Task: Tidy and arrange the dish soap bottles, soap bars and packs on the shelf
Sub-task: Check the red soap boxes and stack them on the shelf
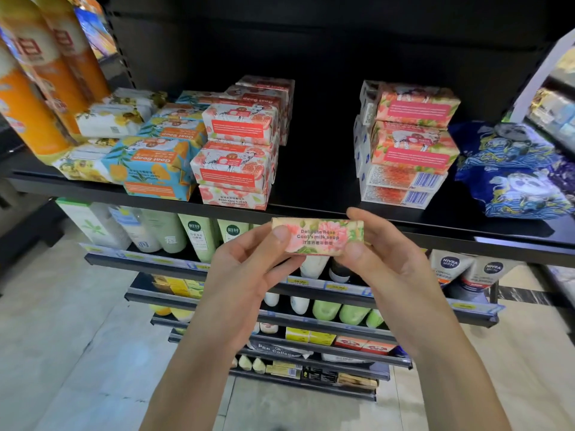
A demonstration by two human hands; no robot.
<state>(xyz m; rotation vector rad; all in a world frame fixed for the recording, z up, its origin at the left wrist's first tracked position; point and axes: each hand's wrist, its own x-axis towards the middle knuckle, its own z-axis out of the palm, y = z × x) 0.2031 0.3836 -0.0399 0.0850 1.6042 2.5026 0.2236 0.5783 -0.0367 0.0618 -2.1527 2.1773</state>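
A rose goat's milk soap bar (317, 235) in pink floral wrapping hangs just below the front edge of the black shelf (311, 209). My left hand (249, 265) pinches its left end and my right hand (376, 259) pinches its right end. On the shelf stand a stack of pink soap bars (236, 150), blue and orange goat soap bars (155, 163), yellow floral bars (109, 119) and, further right, a second pink stack on white boxes (410, 141). Orange dish soap bottles (28, 98) stand at the far left.
A gap of bare shelf (317, 169) lies between the two pink stacks. Blue patterned packs (513, 169) sit at the right end. Lower shelves hold lotion bottles (199, 234), Nivea tubes (451, 269) and small boxes (311, 335).
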